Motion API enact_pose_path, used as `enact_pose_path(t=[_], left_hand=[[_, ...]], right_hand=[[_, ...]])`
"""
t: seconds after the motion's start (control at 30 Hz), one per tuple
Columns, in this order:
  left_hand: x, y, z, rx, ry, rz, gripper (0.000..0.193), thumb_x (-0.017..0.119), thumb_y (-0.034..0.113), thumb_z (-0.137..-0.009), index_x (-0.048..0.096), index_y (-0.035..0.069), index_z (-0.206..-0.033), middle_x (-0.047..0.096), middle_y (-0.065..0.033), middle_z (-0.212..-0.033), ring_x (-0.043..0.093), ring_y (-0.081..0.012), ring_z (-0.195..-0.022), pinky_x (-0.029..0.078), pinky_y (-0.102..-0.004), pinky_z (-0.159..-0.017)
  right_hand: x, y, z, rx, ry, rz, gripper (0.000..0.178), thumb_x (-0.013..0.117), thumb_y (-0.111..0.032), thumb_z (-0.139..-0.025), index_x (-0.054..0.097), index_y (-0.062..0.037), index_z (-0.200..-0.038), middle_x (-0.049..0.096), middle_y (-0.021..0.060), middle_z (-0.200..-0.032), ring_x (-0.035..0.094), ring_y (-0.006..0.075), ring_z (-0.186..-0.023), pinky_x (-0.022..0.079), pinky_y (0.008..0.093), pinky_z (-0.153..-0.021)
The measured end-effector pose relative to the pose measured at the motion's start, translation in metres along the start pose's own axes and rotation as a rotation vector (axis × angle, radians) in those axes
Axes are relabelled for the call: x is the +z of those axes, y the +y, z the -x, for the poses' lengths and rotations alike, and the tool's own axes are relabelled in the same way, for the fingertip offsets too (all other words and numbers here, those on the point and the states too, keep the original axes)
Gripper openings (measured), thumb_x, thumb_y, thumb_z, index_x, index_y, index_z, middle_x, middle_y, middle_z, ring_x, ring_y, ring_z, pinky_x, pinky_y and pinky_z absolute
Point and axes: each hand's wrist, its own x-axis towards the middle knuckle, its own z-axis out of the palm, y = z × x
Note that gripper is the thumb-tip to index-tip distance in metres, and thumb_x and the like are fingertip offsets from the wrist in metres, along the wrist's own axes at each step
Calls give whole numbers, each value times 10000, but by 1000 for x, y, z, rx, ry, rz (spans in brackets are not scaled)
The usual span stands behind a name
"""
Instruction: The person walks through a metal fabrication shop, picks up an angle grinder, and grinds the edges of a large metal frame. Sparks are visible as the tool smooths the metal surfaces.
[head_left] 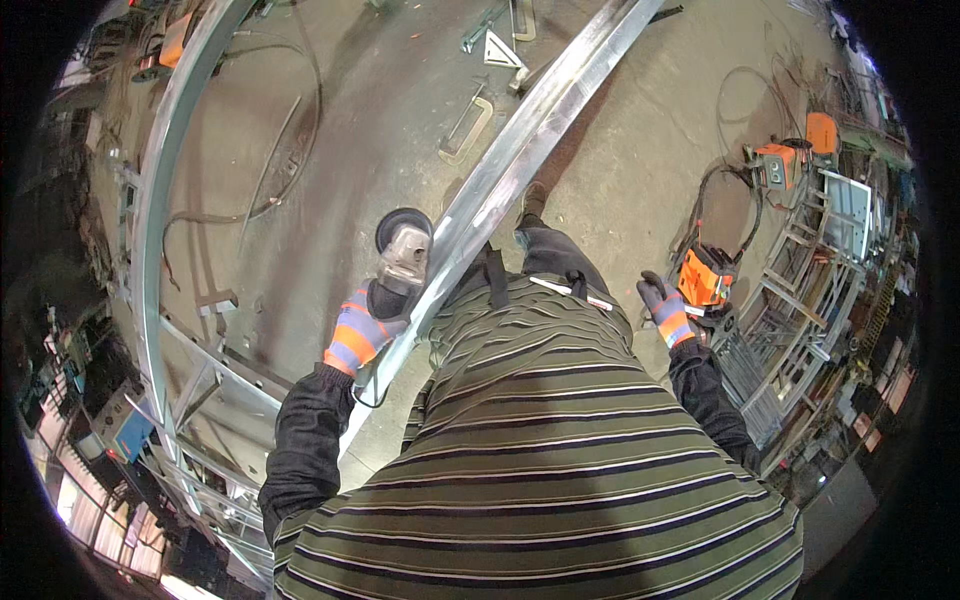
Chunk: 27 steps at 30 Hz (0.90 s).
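Here we are over a broad concrete floor; a long metal frame runs along our left, fencing off that side; the pale metal beam slants across the middle, the piece in hand, and we'd judge its working under way rather than finished, though how much of its surface is done or left we cannot tell; an orange machine on the floor crowds our right; next, the grinder, close beside the beam's left edge, contact unclear; our left hand wraps round its body, while our right hand hangs with fingers loosely parted, holding nothing; ahead lie a C-shaped clamp and a white triangular square, both left of the beam and clear of the grinder.
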Motion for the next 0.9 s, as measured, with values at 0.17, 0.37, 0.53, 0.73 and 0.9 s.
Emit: enact_pose_path(t=[0.17, 0.37, 0.53, 0.73, 0.9], left_hand=[[5, 2, -17, 42, -102, -133, 667, 899, 263, -658, 627, 8, -1211, 741, -196, -1063, 725, -313, -1010, 561, -400, -891], [10, 9, -50, 62, -150, -147, 698, 891, 331, -663, 625, 16, -1227, 740, -208, -1067, 723, -336, -1019, 564, -405, -887], [15, 47, -101, 196, -182, -176, 600, 867, 306, -678, 662, 13, -1160, 736, -219, -1068, 719, -356, -1002, 559, -415, -884], [33, 121, -177, 322, -169, -150, 498, 834, 258, -695, 693, 13, -1105, 747, -203, -1003, 729, -321, -957, 561, -409, -842], [48, 173, -231, 296, -120, -242, 562, 857, 242, -698, 671, 7, -1173, 751, -194, -1031, 726, -270, -935, 560, -374, -856]], right_hand=[[31, 47, 22, 143, -37, -233, 400, 757, -243, -932, 669, -31, -1260, 740, 128, -1078, 700, 191, -1005, 523, 296, -917], [36, 18, 32, 132, -3, -207, 407, 755, -261, -931, 671, -43, -1265, 742, 129, -1098, 706, 205, -1011, 530, 311, -929], [42, 25, 25, 62, 21, -149, 411, 741, -264, -940, 664, -47, -1280, 748, 125, -1105, 712, 212, -1033, 543, 330, -915], [42, 42, 6, 70, 18, -254, 438, 729, -269, -948, 637, -37, -1308, 750, 128, -1107, 714, 201, -1034, 548, 330, -903], [18, 34, -33, 90, -50, -309, 428, 728, -265, -942, 641, -42, -1297, 747, 141, -1102, 716, 209, -1017, 549, 335, -899]])
